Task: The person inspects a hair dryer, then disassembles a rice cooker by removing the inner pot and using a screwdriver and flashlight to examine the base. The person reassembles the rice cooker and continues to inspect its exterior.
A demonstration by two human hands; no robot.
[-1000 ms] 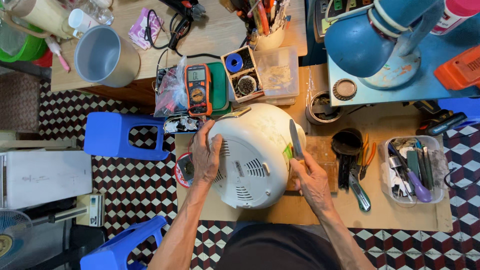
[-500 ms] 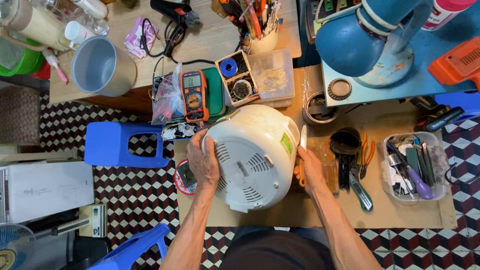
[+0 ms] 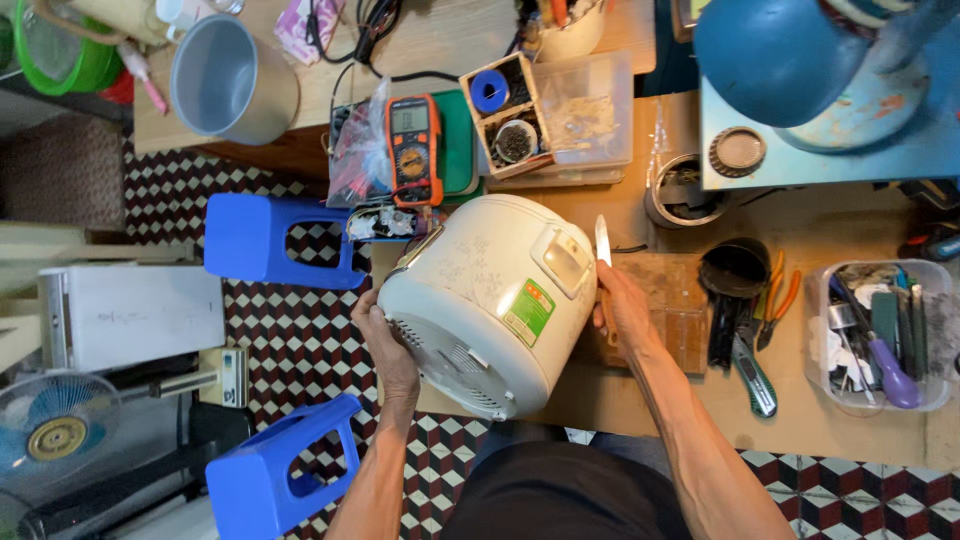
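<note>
A white rice cooker (image 3: 490,295) lies tipped on its side over the wooden workbench (image 3: 800,420), its vented base toward me and a green and red sticker on its wall. My left hand (image 3: 385,350) grips its left rim. My right hand (image 3: 622,312) presses against its right side and also holds a knife (image 3: 602,245) with the blade pointing away from me.
An orange multimeter (image 3: 412,148) and a small parts box (image 3: 505,115) sit behind the cooker. Pliers and cutters (image 3: 755,330) and a clear tool tray (image 3: 880,335) lie right. Two blue stools (image 3: 265,240) stand on the checkered floor at left. A grey pot (image 3: 230,80) sits far left.
I have tilted the cooker from base-up toward its side, so its wall and sticker now face up. Both hands stayed on it, and the knife stayed in my right hand.
</note>
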